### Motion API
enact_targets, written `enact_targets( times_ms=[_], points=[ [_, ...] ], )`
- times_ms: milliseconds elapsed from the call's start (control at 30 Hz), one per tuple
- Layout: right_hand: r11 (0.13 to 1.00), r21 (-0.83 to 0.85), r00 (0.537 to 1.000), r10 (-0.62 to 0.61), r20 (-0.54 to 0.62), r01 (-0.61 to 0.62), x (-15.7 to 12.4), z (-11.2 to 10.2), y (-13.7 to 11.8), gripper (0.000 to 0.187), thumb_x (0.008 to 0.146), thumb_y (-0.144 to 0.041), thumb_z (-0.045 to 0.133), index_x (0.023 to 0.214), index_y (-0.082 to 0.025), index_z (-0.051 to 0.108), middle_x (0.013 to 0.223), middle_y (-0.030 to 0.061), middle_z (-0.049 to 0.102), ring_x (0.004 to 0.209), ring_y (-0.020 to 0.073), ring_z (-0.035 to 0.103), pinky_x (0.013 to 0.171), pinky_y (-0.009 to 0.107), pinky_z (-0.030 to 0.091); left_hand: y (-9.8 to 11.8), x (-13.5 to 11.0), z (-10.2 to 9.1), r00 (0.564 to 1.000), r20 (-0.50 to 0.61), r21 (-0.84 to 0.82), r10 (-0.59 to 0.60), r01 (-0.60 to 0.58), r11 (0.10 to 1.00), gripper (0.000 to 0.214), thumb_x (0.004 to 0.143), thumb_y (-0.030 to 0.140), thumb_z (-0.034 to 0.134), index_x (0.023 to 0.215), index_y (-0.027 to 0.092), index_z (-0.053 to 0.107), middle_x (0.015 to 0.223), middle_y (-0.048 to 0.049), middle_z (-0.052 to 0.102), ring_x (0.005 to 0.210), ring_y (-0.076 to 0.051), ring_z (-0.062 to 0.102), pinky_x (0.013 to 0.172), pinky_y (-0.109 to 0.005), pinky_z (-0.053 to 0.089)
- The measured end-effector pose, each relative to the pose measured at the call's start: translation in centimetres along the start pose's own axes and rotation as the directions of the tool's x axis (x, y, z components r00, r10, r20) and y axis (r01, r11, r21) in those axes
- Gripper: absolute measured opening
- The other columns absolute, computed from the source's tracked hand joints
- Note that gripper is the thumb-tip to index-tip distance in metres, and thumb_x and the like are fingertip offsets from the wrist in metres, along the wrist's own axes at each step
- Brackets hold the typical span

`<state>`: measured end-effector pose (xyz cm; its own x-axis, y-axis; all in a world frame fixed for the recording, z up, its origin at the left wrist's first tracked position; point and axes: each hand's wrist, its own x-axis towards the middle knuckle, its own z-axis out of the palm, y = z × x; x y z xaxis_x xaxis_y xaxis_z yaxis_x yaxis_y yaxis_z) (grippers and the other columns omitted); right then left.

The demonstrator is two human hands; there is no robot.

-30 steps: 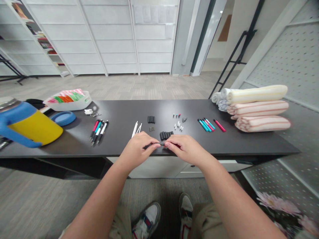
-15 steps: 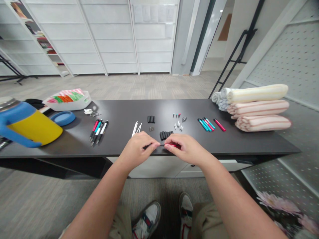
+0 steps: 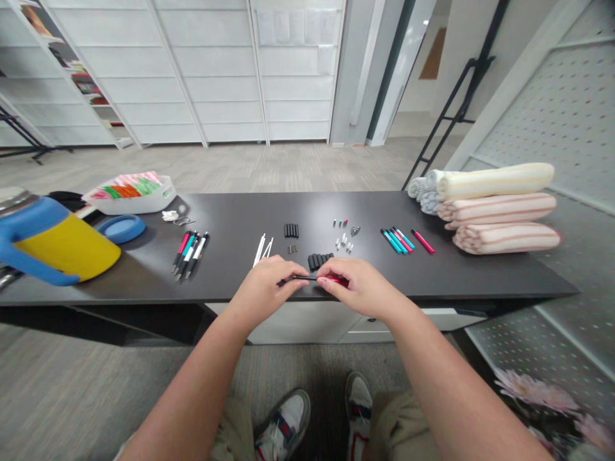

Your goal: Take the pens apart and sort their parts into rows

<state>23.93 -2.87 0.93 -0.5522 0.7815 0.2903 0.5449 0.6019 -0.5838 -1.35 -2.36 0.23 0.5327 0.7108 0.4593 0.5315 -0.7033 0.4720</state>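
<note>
At the front edge of the desk, my left hand (image 3: 264, 288) pinches the dark, slim end of a pen (image 3: 312, 278) between thumb and fingers. My right hand (image 3: 368, 286) grips the red barrel (image 3: 340, 280) on the other side, partly hidden by the fingers. Just beyond my hands lie short black grips (image 3: 318, 261) in a row. White refill tubes (image 3: 262, 248) lie past my left hand. Further back are more black pieces (image 3: 291, 230), small springs (image 3: 293, 249), white bits (image 3: 344, 242), coloured bits (image 3: 340, 223) and small metal parts (image 3: 355, 230).
Assembled pens (image 3: 191, 255) lie on the dark desk (image 3: 235, 211) at left, beside a blue lid (image 3: 121, 228), a yellow-blue jug (image 3: 62, 240) and a white basket (image 3: 134, 203). At right are teal and red barrels (image 3: 398, 239), a lone red barrel (image 3: 423, 241) and rolled towels (image 3: 500, 205).
The left fingers have shifted slightly, and more of the pen's dark length shows between them. My right hand and the things on the desk stay where they were.
</note>
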Motion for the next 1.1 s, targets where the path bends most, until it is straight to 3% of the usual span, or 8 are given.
enact_targets(
  times_ms=[333, 533, 667, 800, 900, 1100],
  points=[
    [1.0, 0.019, 1.0, -0.013, -0.022, 0.013, -0.07, 0.01, 0.04, 0.013, 0.102, -0.031, 0.062, 0.1, -0.021, 0.071, 0.09, 0.0022, 0.071, 0.078, 0.0158, 0.061, 0.071, 0.028, 0.042, 0.2, 0.16, -0.29, 0.996, 0.056, 0.004, -0.064, 0.064, 0.998, 0.028, 0.105, 0.038, 0.058, 0.087, 0.021, 0.07, 0.082, -0.0005, 0.073, 0.081, -0.018, 0.063, 0.077, -0.032, 0.046],
    [1.0, 0.02, 1.0, -0.017, -0.019, 0.017, -0.05, -0.04, 0.01, 0.013, 0.101, -0.03, 0.062, 0.099, -0.021, 0.07, 0.088, 0.0024, 0.071, 0.078, 0.0158, 0.061, 0.071, 0.028, 0.042, 0.1, 0.02, -0.2, 0.999, 0.005, -0.053, -0.053, 0.053, 0.997, 0.016, 0.096, 0.037, 0.073, 0.107, 0.025, 0.074, 0.096, -0.0003, 0.077, 0.084, -0.018, 0.067, 0.081, -0.032, 0.049],
    [1.0, 0.009, 1.0, -0.015, -0.007, 0.015, -0.03, 0.03, -0.02, 0.012, 0.101, -0.029, 0.063, 0.1, -0.021, 0.072, 0.089, 0.0019, 0.072, 0.078, 0.0154, 0.061, 0.071, 0.028, 0.042, 0.13, -0.04, -0.23, 1.0, -0.001, -0.041, 0.006, -0.006, 0.999, 0.016, 0.103, 0.034, 0.064, 0.097, 0.024, 0.075, 0.092, 0.0, 0.079, 0.086, -0.018, 0.067, 0.084, -0.032, 0.047],
    [1.0, 0.021, 1.0, -0.022, -0.02, 0.022, -0.03, 0.13, 0.03, 0.013, 0.101, -0.029, 0.063, 0.099, -0.02, 0.071, 0.087, 0.0017, 0.07, 0.076, 0.015, 0.06, 0.07, 0.027, 0.041, 0.28, 0.03, -0.22, 0.999, 0.025, 0.013, -0.036, 0.036, 0.999, 0.029, 0.106, 0.035, 0.056, 0.088, 0.022, 0.073, 0.084, -0.0013, 0.076, 0.082, -0.018, 0.065, 0.081, -0.033, 0.045],
    [0.999, 0.028, 0.999, -0.028, -0.027, 0.029, -0.06, 0.12, 0.05, 0.012, 0.1, -0.029, 0.063, 0.099, -0.02, 0.07, 0.088, 0.0016, 0.07, 0.077, 0.0148, 0.06, 0.07, 0.027, 0.041, 0.37, 0.05, -0.24, 0.997, 0.025, 0.02, -0.069, 0.068, 0.997, 0.025, 0.104, 0.038, 0.06, 0.089, 0.022, 0.073, 0.083, -0.0006, 0.074, 0.08, -0.018, 0.064, 0.079, -0.032, 0.045],
    [0.999, 0.032, 0.998, 0.019, -0.052, -0.017, -0.16, 0.15, -0.09, 0.008, 0.097, -0.027, 0.064, 0.096, -0.021, 0.069, 0.083, -0.0002, 0.07, 0.071, 0.0142, 0.059, 0.066, 0.026, 0.04, 0.56, 0.0, -0.77, 0.984, -0.023, -0.121, -0.177, 0.173, 0.977, 0.024, 0.105, 0.038, 0.057, 0.092, 0.022, 0.071, 0.083, 0.0005, 0.075, 0.08, -0.016, 0.067, 0.077, -0.028, 0.047]
  ],
)
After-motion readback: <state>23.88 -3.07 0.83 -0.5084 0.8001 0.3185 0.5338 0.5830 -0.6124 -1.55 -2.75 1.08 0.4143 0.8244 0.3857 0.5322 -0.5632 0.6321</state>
